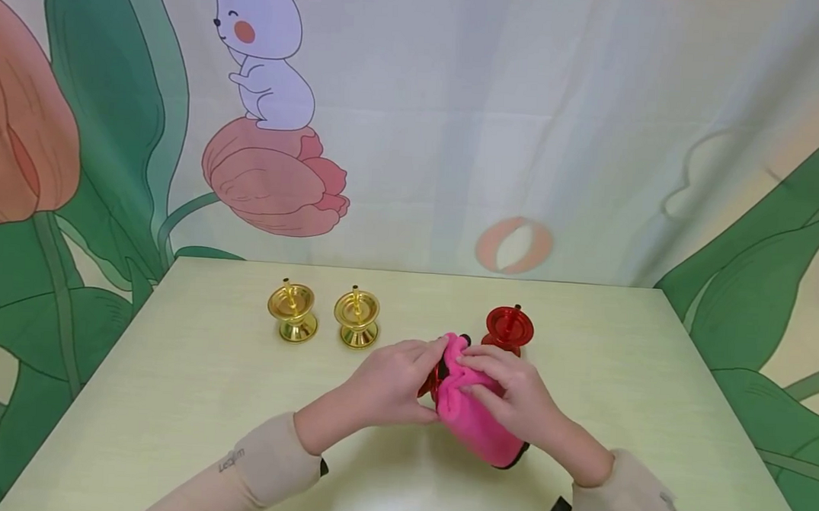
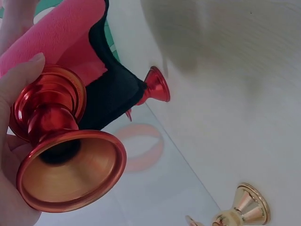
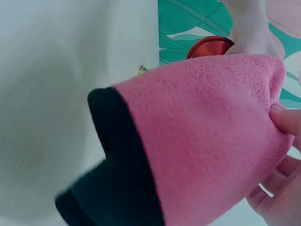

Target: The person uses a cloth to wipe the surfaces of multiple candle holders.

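"Which step is this?"

"Wiping, I'd judge. The left hand (image 1: 400, 381) grips a red stand (image 2: 52, 123), tilted so its hollow foot shows in the left wrist view. The right hand (image 1: 513, 386) pinches a pink cloth (image 1: 477, 430) up against its dish end."

"So where is that stand?"

"Over the near part of the table (image 1: 205, 384), between the two hands, which work close together."

"And the next move?"

"Probably calls for a steady left grip while the cloth is worked round the dish, minding the spike."

"Count everything?"

"One cloth. Two red stands: the held one and a second red one (image 1: 509, 327), upright just beyond the cloth. Two gold stands (image 1: 291, 304), upright to the left. Four stands altogether."
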